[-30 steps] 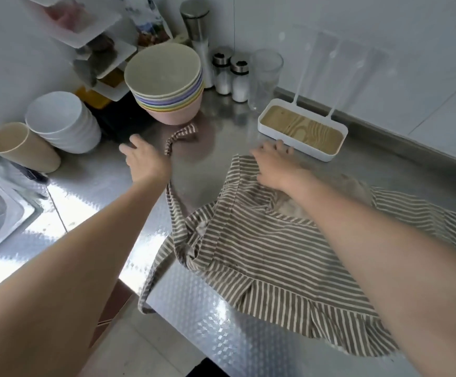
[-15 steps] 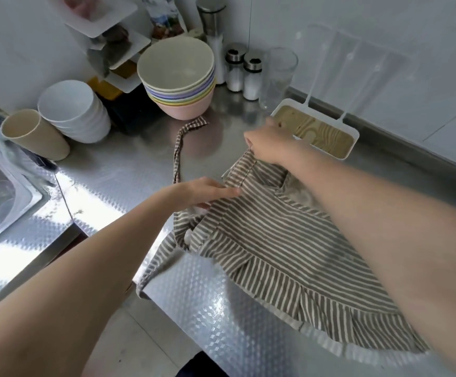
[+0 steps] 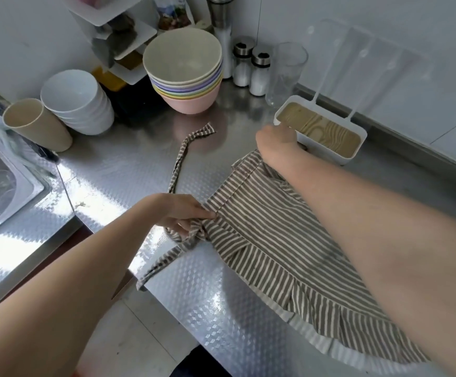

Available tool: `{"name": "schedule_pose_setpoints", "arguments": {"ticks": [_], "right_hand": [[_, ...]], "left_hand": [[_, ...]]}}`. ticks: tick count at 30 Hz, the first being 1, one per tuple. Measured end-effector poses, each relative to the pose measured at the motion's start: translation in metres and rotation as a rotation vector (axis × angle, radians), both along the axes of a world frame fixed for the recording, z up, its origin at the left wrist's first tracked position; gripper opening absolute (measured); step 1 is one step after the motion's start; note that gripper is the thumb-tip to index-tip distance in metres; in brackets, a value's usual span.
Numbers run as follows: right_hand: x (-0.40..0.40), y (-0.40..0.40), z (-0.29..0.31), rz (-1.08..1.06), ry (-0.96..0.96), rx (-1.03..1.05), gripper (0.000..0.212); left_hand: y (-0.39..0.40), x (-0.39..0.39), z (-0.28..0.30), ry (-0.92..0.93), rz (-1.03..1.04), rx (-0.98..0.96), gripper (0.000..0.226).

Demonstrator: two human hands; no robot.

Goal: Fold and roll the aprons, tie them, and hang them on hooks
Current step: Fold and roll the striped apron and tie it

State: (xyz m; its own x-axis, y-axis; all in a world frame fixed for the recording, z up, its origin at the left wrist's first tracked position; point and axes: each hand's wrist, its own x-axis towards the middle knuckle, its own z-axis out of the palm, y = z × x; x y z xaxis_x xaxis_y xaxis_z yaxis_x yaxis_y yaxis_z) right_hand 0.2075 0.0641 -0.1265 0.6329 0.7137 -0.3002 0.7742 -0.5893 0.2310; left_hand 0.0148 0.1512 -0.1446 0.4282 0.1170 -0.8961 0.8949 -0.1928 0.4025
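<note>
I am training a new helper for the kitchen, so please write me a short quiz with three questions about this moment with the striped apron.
1. True or false: the striped apron is already rolled up and tied.
2. Which hand grips the apron's waistband corner nearest the sink? A) left hand B) right hand C) neither
3. Fill in: one apron strap lies on the steel counter, its end pointing toward the stack of coloured ____.

Key
1. False: it lies spread flat on the counter.
2. A: the left hand pinches that corner; the right hand holds the far end, beside the white tray.
3. bowls
</note>
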Motion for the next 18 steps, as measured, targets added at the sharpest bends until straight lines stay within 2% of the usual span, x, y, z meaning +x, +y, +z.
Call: {"name": "schedule_pose_setpoints", "arguments": {"ticks": [2,5,9,12,15,18], "right_hand": [[-0.002,-0.001,-0.004,0.025,-0.022,0.023,0.036],[-0.008,-0.003,-0.007,0.043,-0.013,0.072,0.039],[-0.008,-0.012,-0.004,0.063,0.080,0.259,0.048],[-0.012,-0.029,-0.009,0.138,0.099,0.301,0.044],[-0.010,-0.056,-0.014,0.047,0.096,0.233,0.048],[0.004,-0.088,-0.014,-0.132,0.097,0.293,0.042]], "left_hand": [[0.002,-0.002,0.000,0.018,0.015,0.018,0.043],[0.001,0.008,0.001,0.060,-0.107,0.122,0.046],[-0.001,0.035,0.009,-0.016,-0.479,0.499,0.046],[-0.007,0.047,0.009,-0.088,-0.634,0.710,0.042],[-0.011,0.048,0.001,-0.107,-0.651,0.767,0.034],[-0.004,0.044,-0.005,-0.057,-0.489,0.640,0.026]]}}
